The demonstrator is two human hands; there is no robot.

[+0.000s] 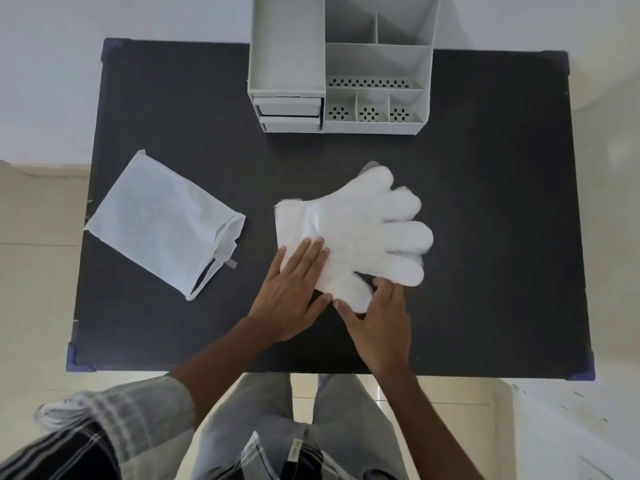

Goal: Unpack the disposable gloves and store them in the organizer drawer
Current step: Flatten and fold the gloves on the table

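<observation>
The stack of gloves [360,233] lies at the centre of the table [485,202], thin, light and likely slippery. The left hand [294,289] presses flat on the cuffs, grip released; the right hand [377,317] pinches the thumb flap. Holding the whole stack at the cuffs looks safest.

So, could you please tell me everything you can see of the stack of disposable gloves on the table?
The stack of disposable gloves is translucent white thin plastic, lying flat on the black table, out of its packet. Its five fingers fan toward the right and its cuff end points left. The left hand presses flat on the cuff end; the right hand touches the thumb at the near edge.
</observation>
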